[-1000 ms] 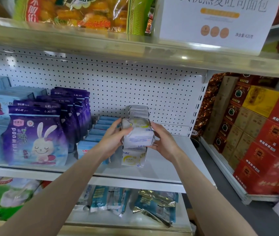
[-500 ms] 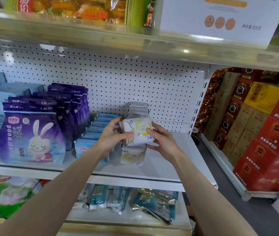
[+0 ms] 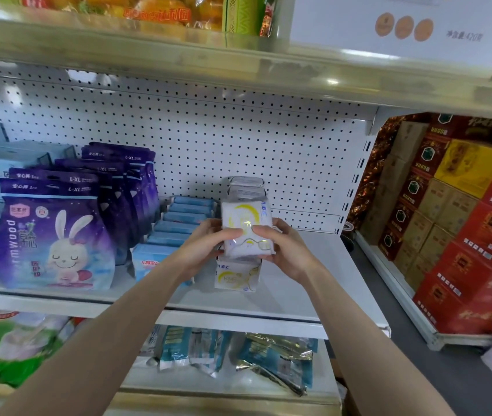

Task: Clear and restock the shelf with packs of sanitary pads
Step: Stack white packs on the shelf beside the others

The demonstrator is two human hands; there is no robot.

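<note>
**A:** Where was the white plastic pack of pads with yellow print?

**B:** Upright between both hands, with its printed face toward the camera. The left hand gripped its left edge, thumb across the front. The right hand gripped its right edge in the same way.

**A:** And around the grip?

**B:** Just beneath it, a matching white-and-yellow pack stood on the white metal shelf. To its left ran a row of light-blue packs.
</note>
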